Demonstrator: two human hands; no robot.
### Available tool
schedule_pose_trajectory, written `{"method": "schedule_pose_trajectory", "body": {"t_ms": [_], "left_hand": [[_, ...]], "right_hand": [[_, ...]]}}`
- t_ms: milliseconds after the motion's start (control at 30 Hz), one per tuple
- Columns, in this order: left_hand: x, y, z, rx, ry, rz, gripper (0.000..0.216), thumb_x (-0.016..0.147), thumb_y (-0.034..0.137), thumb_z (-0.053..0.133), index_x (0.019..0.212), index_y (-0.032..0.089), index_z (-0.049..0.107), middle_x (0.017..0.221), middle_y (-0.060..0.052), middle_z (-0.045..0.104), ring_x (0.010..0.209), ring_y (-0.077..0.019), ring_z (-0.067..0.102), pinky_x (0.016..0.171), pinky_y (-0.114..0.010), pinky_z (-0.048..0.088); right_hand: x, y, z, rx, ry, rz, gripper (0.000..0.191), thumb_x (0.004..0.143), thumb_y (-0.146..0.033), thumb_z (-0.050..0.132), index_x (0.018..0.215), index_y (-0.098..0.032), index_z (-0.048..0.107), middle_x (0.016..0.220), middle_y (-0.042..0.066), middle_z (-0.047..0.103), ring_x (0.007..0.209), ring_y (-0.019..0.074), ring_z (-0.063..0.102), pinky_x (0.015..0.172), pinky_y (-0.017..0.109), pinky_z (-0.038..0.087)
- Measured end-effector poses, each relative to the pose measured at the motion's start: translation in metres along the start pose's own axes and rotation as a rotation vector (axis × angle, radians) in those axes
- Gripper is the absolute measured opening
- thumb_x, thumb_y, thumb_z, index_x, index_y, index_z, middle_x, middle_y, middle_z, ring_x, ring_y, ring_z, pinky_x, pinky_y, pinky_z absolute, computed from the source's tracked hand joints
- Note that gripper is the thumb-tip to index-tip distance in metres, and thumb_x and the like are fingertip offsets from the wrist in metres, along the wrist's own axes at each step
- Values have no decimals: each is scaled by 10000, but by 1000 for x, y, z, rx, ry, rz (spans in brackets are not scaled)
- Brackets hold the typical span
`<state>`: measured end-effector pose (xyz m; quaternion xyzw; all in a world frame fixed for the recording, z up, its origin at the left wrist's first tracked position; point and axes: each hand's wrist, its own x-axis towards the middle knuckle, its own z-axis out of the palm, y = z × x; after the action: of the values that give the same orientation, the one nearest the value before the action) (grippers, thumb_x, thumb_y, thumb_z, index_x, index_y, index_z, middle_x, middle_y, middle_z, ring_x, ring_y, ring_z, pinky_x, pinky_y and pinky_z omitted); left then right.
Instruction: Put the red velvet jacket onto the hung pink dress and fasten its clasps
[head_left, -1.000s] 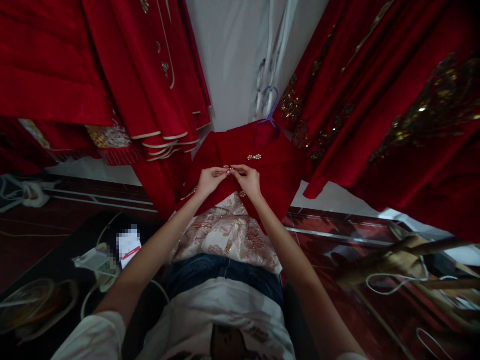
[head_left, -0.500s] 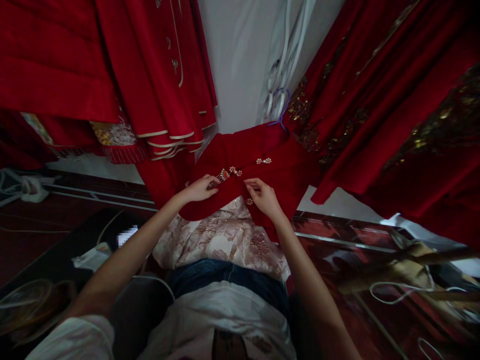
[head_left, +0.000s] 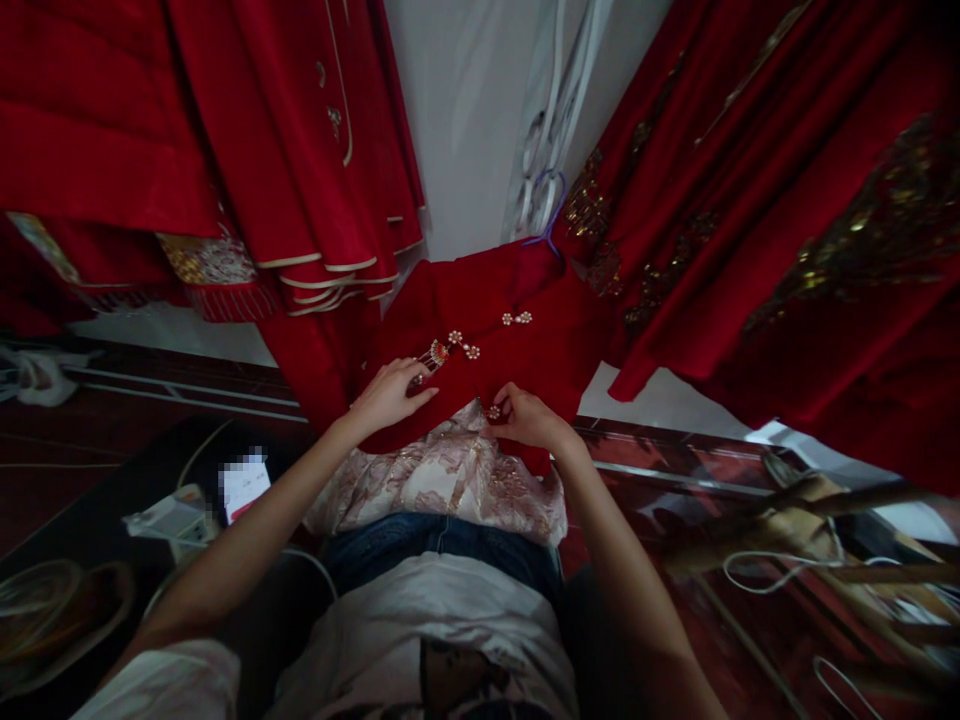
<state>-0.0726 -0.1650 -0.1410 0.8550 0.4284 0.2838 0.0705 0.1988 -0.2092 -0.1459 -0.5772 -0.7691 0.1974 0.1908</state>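
Note:
A red jacket (head_left: 540, 350) on a purple hanger (head_left: 550, 215) hangs in front of me, its front closed by pearl-and-gold clasps. My left hand (head_left: 390, 393) lies on the jacket's left front edge, fingers stretched flat beside the middle clasp (head_left: 450, 349). My right hand (head_left: 525, 415) is closed in a pinch on the lowest clasp (head_left: 493, 411) at the hem. A further clasp (head_left: 517, 318) sits higher up, fastened. Beneath the jacket a pale pink and gold embroidered skirt (head_left: 450, 475) hangs against my jeans.
Several red garments with cream piping (head_left: 300, 150) hang at the left, and red gold-embroidered ones (head_left: 750, 200) at the right. A white wall (head_left: 465, 110) is behind. On the dark red floor lie a power strip (head_left: 169, 515), white cables (head_left: 780, 580) and wooden hangers (head_left: 825, 510).
Both hands have come off the middle clasp. My right hand has dropped to the lowest clasp at the hem; my left hand has slid left and down, flat on the fabric.

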Motion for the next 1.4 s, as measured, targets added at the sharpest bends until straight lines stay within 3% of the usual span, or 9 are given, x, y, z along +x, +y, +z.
{"method": "schedule_pose_trajectory", "body": {"t_ms": [167, 300, 467, 600, 700, 867, 1000, 1167, 1400], "left_hand": [[-2, 5, 13, 2, 178, 12, 340, 833, 248, 606, 1165, 216, 541, 1126, -81, 538, 1036, -235, 505, 928, -393, 445], [0, 7, 14, -24, 160, 57, 186, 829, 227, 609, 1011, 217, 571, 988, -49, 563, 919, -202, 541, 845, -353, 463], [0, 7, 13, -182, -18, -9, 218, 809, 280, 618, 993, 210, 524, 769, 19, 589, 579, -113, 526, 591, -249, 427], [-3, 28, 10, -206, 100, -45, 203, 788, 230, 613, 965, 210, 515, 822, 11, 617, 685, -128, 581, 653, -250, 450], [-7, 49, 13, -225, 194, -40, 192, 799, 190, 597, 972, 210, 517, 861, 1, 611, 774, -142, 595, 720, -265, 470], [-9, 56, 31, -289, 49, -21, 215, 826, 156, 576, 1033, 204, 538, 935, -34, 649, 831, -169, 641, 762, -311, 523], [-7, 47, 32, -395, 54, -63, 188, 820, 171, 601, 1001, 198, 558, 914, -31, 662, 802, -154, 661, 746, -297, 560], [-6, 46, 26, -329, 96, -45, 43, 818, 209, 599, 837, 185, 570, 836, -20, 632, 683, -124, 617, 652, -259, 532], [-6, 53, 25, -196, 67, -35, 62, 831, 237, 584, 805, 187, 610, 758, -18, 651, 694, -144, 601, 673, -268, 461]], "right_hand": [[4, -12, 13, -141, 93, -3, 356, 693, -142, 681, 991, -190, 492, 967, 61, 607, 796, 159, 579, 656, 247, 378], [6, -14, 18, -147, 130, -49, 310, 687, -92, 616, 945, -206, 487, 898, 39, 619, 723, 150, 566, 603, 242, 339], [6, -3, 0, 148, 140, -108, 306, 651, -100, 608, 889, -218, 456, 709, -43, 542, 611, 114, 516, 578, 225, 372], [-5, -12, -30, 507, 50, -201, 258, 675, -173, 642, 843, -215, 451, 739, -53, 508, 616, 83, 498, 574, 202, 412], [-15, -30, -42, 652, 85, -219, 280, 707, -268, 685, 849, -215, 449, 771, -50, 512, 585, 63, 482, 537, 185, 406], [-9, -44, -11, 601, 184, -153, 323, 714, -299, 703, 920, -220, 468, 782, -44, 572, 531, 68, 528, 474, 182, 411], [5, -33, 15, 571, 156, -114, 364, 685, -248, 721, 962, -208, 489, 866, -10, 618, 588, 94, 610, 519, 209, 487], [10, -24, 13, 554, 186, -137, 201, 784, -302, 659, 928, -187, 580, 831, 13, 643, 672, 105, 625, 611, 227, 531], [4, -36, 5, 479, 232, -142, 137, 787, -250, 681, 902, -181, 655, 801, 15, 669, 711, 111, 635, 646, 219, 513]]}}
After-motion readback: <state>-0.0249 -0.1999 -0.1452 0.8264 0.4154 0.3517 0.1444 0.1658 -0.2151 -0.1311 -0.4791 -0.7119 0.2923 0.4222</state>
